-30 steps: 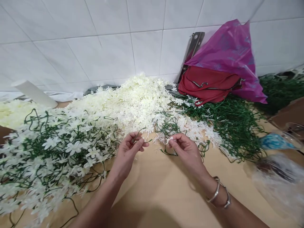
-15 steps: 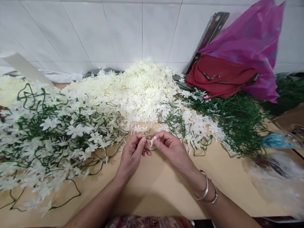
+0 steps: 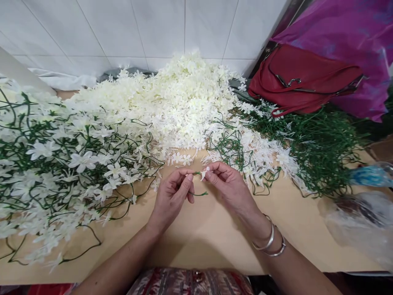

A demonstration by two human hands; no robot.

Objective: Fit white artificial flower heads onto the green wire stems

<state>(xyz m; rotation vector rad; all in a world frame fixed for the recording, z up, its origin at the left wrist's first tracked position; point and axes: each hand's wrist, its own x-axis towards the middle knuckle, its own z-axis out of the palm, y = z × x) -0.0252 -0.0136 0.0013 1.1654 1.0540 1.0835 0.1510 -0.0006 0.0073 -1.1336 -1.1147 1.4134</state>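
Over the middle of the tan table, my left hand [image 3: 175, 194] pinches a thin green stem [image 3: 200, 194], whose lower end sticks out to the right past the fingers. Close beside it, my right hand [image 3: 230, 186] pinches a small white flower [image 3: 204, 174] between thumb and forefinger. The flower meets the upper end of the green stem between the two hands. Behind them rises a large heap of white flowers [image 3: 187, 98]. Flowers on green stems [image 3: 82, 162] spread over the left side of the table.
On the right lie green stems [image 3: 325, 151], a red handbag [image 3: 307, 80], a purple plastic bag [image 3: 344, 37] and a clear plastic bag [image 3: 365, 229]. A tiled wall [image 3: 162, 28] stands behind the tan table [image 3: 196, 241].
The view has tilted down and moved closer. The flower in my right hand now lines up with the upper stem end, and the lower stem end has swung free of the right fingers.
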